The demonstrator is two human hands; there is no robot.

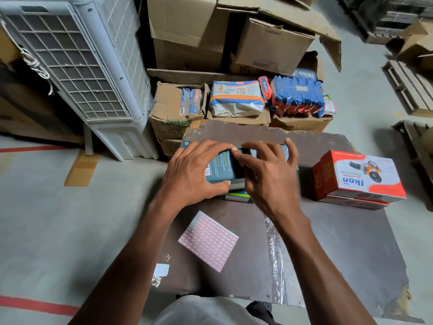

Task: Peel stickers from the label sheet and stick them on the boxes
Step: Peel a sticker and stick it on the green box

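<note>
A dark teal box point(222, 168) lies on the brown table point(328, 249), on top of another box with a green edge point(236, 197). My left hand point(194, 174) grips the teal box, thumb on its near edge and fingers over its far edge. My right hand point(267, 174) lies over the box's right part, its thumb and forefinger pinched together on the top near the far edge; a sticker under them cannot be made out. The label sheet point(208, 240), white with a red grid, lies flat on the table nearer to me.
Two red-and-white boxes point(358, 177) are stacked at the table's right. Beyond the table stand cardboard cartons point(173, 113) with packaged goods, and a white air cooler point(77, 66) at the left. A small paper scrap point(161, 269) lies at the table's near-left edge. Pallets point(410, 90) lie at the right.
</note>
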